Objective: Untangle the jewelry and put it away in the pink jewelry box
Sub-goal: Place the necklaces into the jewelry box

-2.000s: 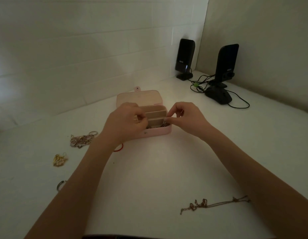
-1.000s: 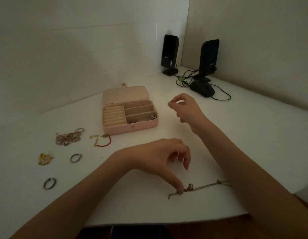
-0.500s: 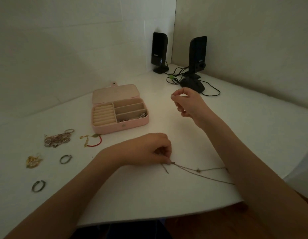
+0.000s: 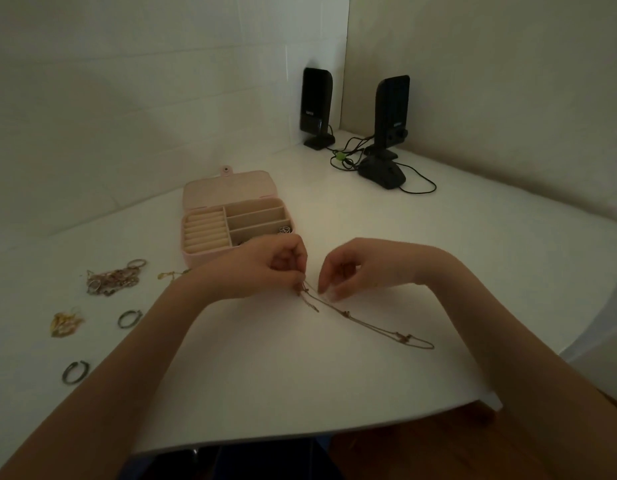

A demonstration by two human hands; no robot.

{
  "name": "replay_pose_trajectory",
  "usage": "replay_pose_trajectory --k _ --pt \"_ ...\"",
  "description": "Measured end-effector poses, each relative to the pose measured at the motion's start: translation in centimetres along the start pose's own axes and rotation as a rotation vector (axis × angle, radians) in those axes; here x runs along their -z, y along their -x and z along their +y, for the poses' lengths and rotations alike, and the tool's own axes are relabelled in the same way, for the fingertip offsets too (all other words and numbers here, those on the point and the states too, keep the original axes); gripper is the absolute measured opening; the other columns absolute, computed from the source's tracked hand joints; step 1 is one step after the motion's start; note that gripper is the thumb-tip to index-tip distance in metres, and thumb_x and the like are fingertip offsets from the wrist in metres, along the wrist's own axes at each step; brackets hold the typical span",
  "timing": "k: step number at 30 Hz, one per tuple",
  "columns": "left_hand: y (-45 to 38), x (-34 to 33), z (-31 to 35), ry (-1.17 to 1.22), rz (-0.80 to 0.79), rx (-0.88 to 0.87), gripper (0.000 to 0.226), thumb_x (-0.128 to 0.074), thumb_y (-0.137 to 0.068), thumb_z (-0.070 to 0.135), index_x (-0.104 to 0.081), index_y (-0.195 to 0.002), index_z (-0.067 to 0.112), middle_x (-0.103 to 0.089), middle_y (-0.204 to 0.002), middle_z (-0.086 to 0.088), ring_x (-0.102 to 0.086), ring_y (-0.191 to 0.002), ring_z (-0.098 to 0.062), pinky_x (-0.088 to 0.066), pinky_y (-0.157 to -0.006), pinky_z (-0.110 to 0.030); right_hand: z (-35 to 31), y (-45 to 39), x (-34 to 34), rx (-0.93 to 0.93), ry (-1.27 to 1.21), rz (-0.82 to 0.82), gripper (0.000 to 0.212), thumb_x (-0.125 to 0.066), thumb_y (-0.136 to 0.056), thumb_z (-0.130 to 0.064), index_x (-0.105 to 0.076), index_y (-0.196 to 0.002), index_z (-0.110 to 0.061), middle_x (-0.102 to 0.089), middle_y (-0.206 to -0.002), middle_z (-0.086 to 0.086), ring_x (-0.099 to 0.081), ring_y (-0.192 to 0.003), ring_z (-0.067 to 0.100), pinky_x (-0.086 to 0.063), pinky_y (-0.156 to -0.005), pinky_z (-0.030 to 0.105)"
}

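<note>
Right hand [image 4: 352,268] now down by left hand [image 4: 265,268], both pinching chain [image 4: 369,325] w/ fingertips

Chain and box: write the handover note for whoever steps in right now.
Left hand pinches the chain at its near end. Right hand has curled fingers at the chain beside it; grip unclear.
The chain lies stretched on the table, knots showing.
Box open, a few pieces in its front compartment.
Left: this chain, the tangled pile, gold piece, two rings.
</note>
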State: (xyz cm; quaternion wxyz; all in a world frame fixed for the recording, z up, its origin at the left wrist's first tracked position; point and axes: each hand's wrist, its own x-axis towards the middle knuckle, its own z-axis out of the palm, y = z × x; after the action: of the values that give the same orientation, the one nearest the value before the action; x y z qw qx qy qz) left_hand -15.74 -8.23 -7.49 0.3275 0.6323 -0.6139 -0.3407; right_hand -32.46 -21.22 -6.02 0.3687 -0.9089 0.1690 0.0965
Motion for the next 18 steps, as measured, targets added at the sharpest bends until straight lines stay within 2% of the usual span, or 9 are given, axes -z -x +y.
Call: replay_pose_trajectory --k 4,7,9,11,13,14,16,18 --pt "-0.1 0.3 0.2 0.083 0.112 0.002 0.024 -0.051 -0.083 -0.012 -0.053 -0.083 0.012 -0.065 -0.067 0.001 -0.067 -0.069 -0.016 -0.053 -0.072 -0.030 0.0 0.2 -1.3 -0.014 0.111 0.011 0.013 -0.074 -0.077 -0.035 -0.067 -0.084 -0.027 -0.048 -0.072 -0.007 -0.042 -0.065 0.008 -0.034 -0.063 0.023" --pt "-0.1 0.5 0.8 0.177 0.173 -0.005 0.023 -0.046 -0.084 -0.013 -0.051 -0.081 0.009 -0.060 -0.061 -0.001 -0.063 -0.059 -0.014 -0.054 -0.068 -0.029 0.2 0.2 -1.6 0.007 0.111 0.037 0.012 -0.071 -0.080 -0.034 -0.065 -0.084 -0.024 -0.051 -0.074 -0.004 -0.044 -0.066 0.008 -0.037 -0.064 0.025" --pt "0.1 0.4 1.2 0.264 0.185 0.001 0.017 -0.046 -0.082 -0.008 -0.051 -0.078 0.008 -0.051 -0.060 -0.004 -0.053 -0.051 -0.010 -0.055 -0.063 -0.027 0.4 0.3 -1.5 0.031 0.051 0.066 0.010 -0.069 -0.083 -0.029 -0.065 -0.084 -0.020 -0.058 -0.075 -0.005 -0.049 -0.065 0.004 -0.041 -0.066 0.024" --pt "0.2 0.7 1.4 0.327 0.192 0.010 0.012 -0.044 -0.076 -0.001 -0.051 -0.076 0.007 -0.044 -0.057 -0.001 -0.042 -0.046 -0.008 -0.049 -0.054 -0.025 0.7 0.5 -1.1 0.054 -0.126 0.106 0.009 -0.067 -0.086 -0.022 -0.063 -0.083 -0.015 -0.067 -0.080 -0.001 -0.056 -0.070 0.004 -0.044 -0.072 0.027" --pt "0.2 1.1 1.4 0.352 0.214 0.034 0.017 -0.040 -0.077 -0.006 -0.053 -0.075 0.007 -0.041 -0.052 0.006 -0.034 -0.045 -0.005 -0.037 -0.048 -0.022 1.1 0.6 -0.7 0.094 -0.395 0.132 0.009 -0.063 -0.089 -0.016 -0.057 -0.084 -0.012 -0.071 -0.089 0.008 -0.064 -0.082 0.014 -0.043 -0.079 0.034" --pt "0.2 1.2 1.3 0.355 0.229 0.046 0.018 -0.040 -0.076 -0.005 -0.053 -0.074 0.007 -0.039 -0.051 0.007 -0.031 -0.045 -0.005 -0.032 -0.046 -0.020 1.2 0.6 -0.5 0.107 -0.515 0.142 0.009 -0.060 -0.090 -0.014 -0.053 -0.084 -0.012 -0.070 -0.087 0.009 -0.065 -0.083 0.017 -0.042 -0.081 0.036" --pt "0.1 1.4 1.3 0.357 0.243 0.057 0.016 -0.042 -0.068 0.003 -0.056 -0.074 0.007 -0.036 -0.053 0.004 -0.029 -0.045 -0.005 -0.028 -0.044 -0.017 1.3 0.7 -0.3 0.116 -0.694 0.140 0.009 -0.055 -0.092 -0.011 -0.049 -0.086 -0.009 -0.059 -0.070 0.005 -0.059 -0.070 0.017 -0.045 -0.075 0.031" --pt "0.2 1.5 1.4 0.355 0.234 0.057 0.021 -0.041 -0.064 0.007 -0.058 -0.075 0.006 -0.034 -0.057 0.000 -0.029 -0.045 -0.005 -0.028 -0.042 -0.017 1.2 0.7 -0.1 0.119 -0.761 0.123 0.009 -0.053 -0.093 -0.010 -0.047 -0.086 -0.010 -0.037 -0.061 0.001 -0.038 -0.058 0.014 -0.040 -0.059 0.022"
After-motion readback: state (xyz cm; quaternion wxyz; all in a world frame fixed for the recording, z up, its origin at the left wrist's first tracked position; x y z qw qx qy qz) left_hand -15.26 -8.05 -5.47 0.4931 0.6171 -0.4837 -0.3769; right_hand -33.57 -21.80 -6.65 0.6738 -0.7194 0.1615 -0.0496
